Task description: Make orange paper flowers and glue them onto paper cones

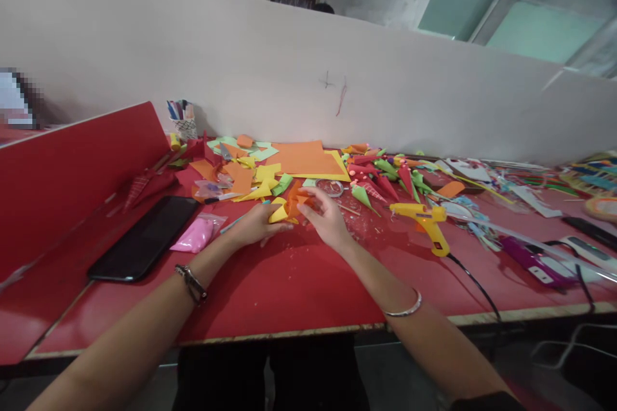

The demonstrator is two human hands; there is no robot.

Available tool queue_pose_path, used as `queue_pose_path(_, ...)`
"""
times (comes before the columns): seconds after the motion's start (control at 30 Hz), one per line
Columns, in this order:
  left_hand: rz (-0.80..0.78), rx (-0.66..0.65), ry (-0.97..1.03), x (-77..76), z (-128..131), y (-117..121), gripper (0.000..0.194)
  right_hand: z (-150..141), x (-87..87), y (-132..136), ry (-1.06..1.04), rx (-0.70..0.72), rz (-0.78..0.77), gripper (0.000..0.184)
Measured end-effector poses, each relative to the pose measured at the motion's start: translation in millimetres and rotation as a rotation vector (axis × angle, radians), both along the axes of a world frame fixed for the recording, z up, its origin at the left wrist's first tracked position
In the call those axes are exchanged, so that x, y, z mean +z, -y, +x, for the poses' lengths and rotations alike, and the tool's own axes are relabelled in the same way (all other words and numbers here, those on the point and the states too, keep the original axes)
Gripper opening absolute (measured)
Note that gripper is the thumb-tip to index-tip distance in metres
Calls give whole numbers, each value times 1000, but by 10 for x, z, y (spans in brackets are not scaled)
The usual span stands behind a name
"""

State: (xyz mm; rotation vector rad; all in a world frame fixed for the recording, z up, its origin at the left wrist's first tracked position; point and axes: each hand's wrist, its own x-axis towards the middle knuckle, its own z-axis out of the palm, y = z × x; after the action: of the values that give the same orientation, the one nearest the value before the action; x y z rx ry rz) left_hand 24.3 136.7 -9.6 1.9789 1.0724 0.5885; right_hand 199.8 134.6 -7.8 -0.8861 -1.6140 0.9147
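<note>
Over the red table (pixel 299 302), a folded piece of orange paper (pixel 295 200) with yellow paper (pixel 278 211) against it sits between my two hands. My left hand (pixel 257 223) is closed on the yellow side, its thumb pointing right. From the right, my right hand (pixel 328 217) pinches the orange side with thumb and fingers. Whether the two colours are joined is not clear. Just behind lie yellow scraps (pixel 263 191), a green scrap (pixel 282 183) and a small round clear dish (pixel 330 188).
A yellow glue gun (pixel 423 217) lies right, its cord running over the front edge. Left are a black tablet or phone (pixel 144 239) and a pink bag (pixel 195 234). Behind are orange sheets (pixel 299 158), paper cones (pixel 405 180) and a pen cup (pixel 184 127). A purple power strip (pixel 537 263) lies far right.
</note>
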Motion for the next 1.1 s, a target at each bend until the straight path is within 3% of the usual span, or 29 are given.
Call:
queue_pose_path(0.33, 99, 0, -83, 29, 11, 9, 37, 6, -25, -10, -25, 53, 17, 19)
queue_pose_path(0.53, 86, 8, -57, 36, 16, 7, 35, -15, -6, -1, -91, 100, -50, 21)
queue_pose_path(0.73, 97, 25, -59, 7, 4, -5, 34, 2, 27, 5, -123, 56, -131, 23)
queue_pose_path(0.87, 114, 35, -76, -14, -3, -19, 31, 16, 15, -23, -242, 91, -190, 22)
queue_pose_path(1.1, 253, 100, -276, 26, -31, -50, 24, 59, -36, -94, -393, 112, -227, 24)
